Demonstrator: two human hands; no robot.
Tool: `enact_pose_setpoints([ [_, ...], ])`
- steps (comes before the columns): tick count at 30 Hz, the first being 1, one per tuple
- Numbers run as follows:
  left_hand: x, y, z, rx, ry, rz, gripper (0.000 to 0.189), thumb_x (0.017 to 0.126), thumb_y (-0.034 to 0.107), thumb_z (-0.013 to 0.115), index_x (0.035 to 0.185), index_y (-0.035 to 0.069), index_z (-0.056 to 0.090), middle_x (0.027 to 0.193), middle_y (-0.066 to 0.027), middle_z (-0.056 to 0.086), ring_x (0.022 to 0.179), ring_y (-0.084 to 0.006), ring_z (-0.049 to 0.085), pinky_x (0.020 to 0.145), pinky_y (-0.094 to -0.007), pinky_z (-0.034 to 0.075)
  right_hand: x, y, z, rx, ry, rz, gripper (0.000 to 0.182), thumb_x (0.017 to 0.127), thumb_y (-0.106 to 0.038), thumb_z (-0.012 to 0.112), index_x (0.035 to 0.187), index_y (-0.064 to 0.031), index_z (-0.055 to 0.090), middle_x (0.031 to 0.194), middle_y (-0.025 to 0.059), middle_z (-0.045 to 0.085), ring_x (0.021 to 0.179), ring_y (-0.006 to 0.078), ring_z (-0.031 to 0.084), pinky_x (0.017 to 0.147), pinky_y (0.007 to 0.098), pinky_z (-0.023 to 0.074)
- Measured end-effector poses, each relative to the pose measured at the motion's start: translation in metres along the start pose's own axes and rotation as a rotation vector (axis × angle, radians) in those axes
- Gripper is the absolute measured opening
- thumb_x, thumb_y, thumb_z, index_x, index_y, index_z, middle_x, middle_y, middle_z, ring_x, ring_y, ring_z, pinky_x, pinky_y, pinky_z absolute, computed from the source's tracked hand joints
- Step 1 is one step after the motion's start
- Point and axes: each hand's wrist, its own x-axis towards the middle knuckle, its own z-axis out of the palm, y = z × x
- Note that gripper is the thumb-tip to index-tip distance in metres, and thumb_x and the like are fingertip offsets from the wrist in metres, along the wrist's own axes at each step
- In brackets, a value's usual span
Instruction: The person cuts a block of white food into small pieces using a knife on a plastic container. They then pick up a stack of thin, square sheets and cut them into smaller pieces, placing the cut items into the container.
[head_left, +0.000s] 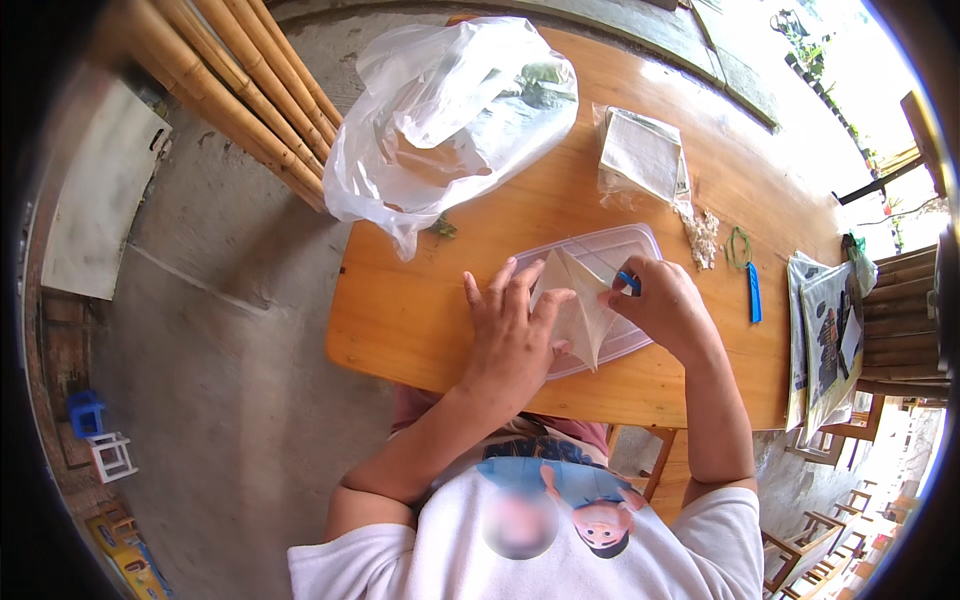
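A thin, pale, translucent sheet (583, 319), creased into pointed folds, lies over a clear plastic tray or lid (626, 241) near the table's front edge. My left hand (510, 330) is spread palm down at the sheet's left side, with its index finger and thumb touching it. Pinched in my right hand (664, 304) is a small blue tool (628, 281), mostly hidden by the fingers. The right fingertips meet the sheet's right edge. What end the tool has cannot be made out.
On the wooden table (420, 300) stand a large plastic bag (450, 112) with greens and a wrapped stack of pale square sheets (641, 154). To the right lie pale scraps (701, 236), a green band (739, 247), a blue strip (754, 292) and printed sheets (825, 330). Bamboo poles (247, 97) lean left.
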Motion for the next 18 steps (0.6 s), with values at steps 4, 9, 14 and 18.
enact_pose_setpoints([
  [4,0.0,-0.001,0.003,0.009,0.045,0.022,0.06,0.082,0.026,0.082,0.135,0.019,0.056,0.146,-0.0141,0.04,0.145,-0.0398,0.03,0.116,-0.0767,0.016,0.001,0.004,-0.002,0.129,-0.102,0.047,0.029,0.083,-0.026,0.081,0.087,0.0013,0.071,0.067,0.0151,0.062,0.06,0.0256,0.06,0.062,0.0393,0.049],
  [9,-0.001,-0.005,0.006,0.012,0.052,0.031,0.061,0.082,0.027,0.082,0.137,0.02,0.055,0.145,-0.0152,0.04,0.146,-0.0401,0.03,0.116,-0.0768,0.014,-0.005,0.011,-0.005,0.183,-0.069,0.025,0.028,0.084,-0.025,0.079,0.088,0.0021,0.071,0.065,0.0107,0.058,0.058,0.0182,0.05,0.059,0.0361,0.0452],
  [14,-0.002,-0.003,0.006,-0.004,0.046,0.026,0.061,0.084,0.025,0.081,0.139,0.021,0.056,0.147,-0.0164,0.039,0.146,-0.0415,0.029,0.116,-0.0768,0.012,-0.024,0.013,-0.03,0.249,0.028,-0.026,0.024,0.086,-0.022,0.078,0.09,0.0004,0.071,0.066,0.0048,0.058,0.06,0.0106,0.049,0.057,0.0315,0.0433],
  [18,-0.003,-0.001,0.004,0.004,0.031,0.037,0.058,0.085,0.024,0.08,0.138,0.022,0.057,0.149,-0.0162,0.038,0.148,-0.0421,0.027,0.118,-0.0749,0.008,-0.041,0.031,-0.043,0.423,0.242,-0.014,0.014,0.088,-0.014,0.076,0.088,-0.0024,0.07,0.068,-0.0038,0.056,0.064,0.004,0.047,0.057,0.024,0.0392],
])
